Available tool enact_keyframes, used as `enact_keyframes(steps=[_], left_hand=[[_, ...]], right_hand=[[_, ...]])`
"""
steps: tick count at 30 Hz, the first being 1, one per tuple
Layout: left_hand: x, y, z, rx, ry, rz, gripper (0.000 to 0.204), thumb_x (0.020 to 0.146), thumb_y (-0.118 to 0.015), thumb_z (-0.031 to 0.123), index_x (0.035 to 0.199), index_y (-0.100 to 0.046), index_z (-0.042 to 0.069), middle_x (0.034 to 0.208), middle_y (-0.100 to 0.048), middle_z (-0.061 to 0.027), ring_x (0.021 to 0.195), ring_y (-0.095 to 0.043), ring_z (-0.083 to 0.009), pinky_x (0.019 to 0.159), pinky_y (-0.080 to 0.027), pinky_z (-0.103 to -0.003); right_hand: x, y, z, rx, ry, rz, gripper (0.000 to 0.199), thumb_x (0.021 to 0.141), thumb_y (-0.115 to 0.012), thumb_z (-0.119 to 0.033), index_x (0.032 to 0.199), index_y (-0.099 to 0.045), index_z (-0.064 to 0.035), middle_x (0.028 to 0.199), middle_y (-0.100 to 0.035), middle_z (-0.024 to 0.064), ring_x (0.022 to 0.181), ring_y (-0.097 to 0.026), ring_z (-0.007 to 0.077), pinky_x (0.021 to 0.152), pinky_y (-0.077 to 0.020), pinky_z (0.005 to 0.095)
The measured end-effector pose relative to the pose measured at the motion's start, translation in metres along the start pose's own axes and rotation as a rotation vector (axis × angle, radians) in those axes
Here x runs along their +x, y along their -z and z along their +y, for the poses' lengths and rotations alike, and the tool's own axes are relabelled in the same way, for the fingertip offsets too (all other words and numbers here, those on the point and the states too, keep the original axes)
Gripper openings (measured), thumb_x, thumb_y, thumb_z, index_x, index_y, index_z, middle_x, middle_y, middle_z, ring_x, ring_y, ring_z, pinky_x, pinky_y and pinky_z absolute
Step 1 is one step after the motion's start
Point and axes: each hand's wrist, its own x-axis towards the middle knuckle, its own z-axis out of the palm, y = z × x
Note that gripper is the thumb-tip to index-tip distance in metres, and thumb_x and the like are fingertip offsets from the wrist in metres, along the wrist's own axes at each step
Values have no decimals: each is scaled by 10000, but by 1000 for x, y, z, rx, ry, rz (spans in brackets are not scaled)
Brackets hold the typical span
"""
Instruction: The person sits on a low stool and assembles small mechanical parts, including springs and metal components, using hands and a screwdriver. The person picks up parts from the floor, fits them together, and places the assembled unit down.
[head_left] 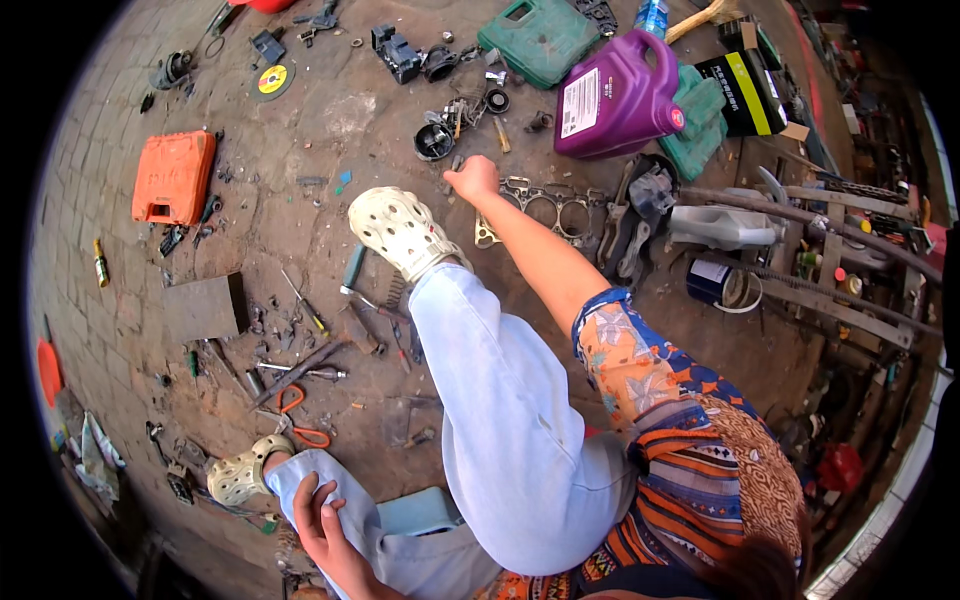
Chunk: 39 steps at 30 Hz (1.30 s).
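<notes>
Small dark part [454,174] is in the right hand [476,179], whose fingers are closed around it, low over the floor [270,225]; I cannot tell if it touches. The left hand [328,535] is loosely opened before the left leg, fingers slightly bent. This floor is brown, stained, with many scattered tools; at left, paving bricks [80,190] show. A metal gasket [560,189] lies near the right wrist. Farther are a purple jug [622,95] and an orange case [176,175].
</notes>
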Motion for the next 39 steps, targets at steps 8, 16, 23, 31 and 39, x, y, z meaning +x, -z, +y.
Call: enact_keyframes(steps=[8,16,23,31,39], left_hand=[[-3,2,-3,79,-46,-49,372,915,-526,209,1211,-523,-17,1206,-546,-86,1020,-552,-192,803,-437,-298],[2,1,-8,156,-35,-75,335,908,-509,156,1198,-527,-12,1183,-552,-84,1023,-556,-199,802,-440,-303],[5,-3,-3,170,-44,-102,321,906,-508,137,1199,-530,9,1197,-539,-76,1044,-548,-209,832,-437,-311],[4,0,-9,188,-62,-110,321,893,-514,94,1203,-516,8,1197,-523,-71,1051,-521,-202,891,-412,-307],[0,1,-8,237,-123,-116,311,882,-510,69,1187,-517,9,1213,-500,-76,1077,-502,-188,886,-407,-287]], right_hand=[[21,62,10,-47,84,92,358,635,-710,-373,706,-680,-23,750,-675,162,749,-665,285,712,-519,370],[64,66,16,-204,134,118,450,696,-699,-328,990,-579,-9,1029,-622,200,961,-613,344,829,-500,417],[73,47,15,-104,-96,192,625,655,-737,-395,1090,-538,8,1065,-612,190,986,-611,346,848,-500,407],[73,51,14,-97,-109,153,588,619,-751,-412,999,-610,13,1019,-648,197,957,-633,327,828,-513,394],[67,50,15,-104,-112,156,560,591,-773,-376,984,-624,-7,1006,-658,184,946,-642,314,811,-524,397]])
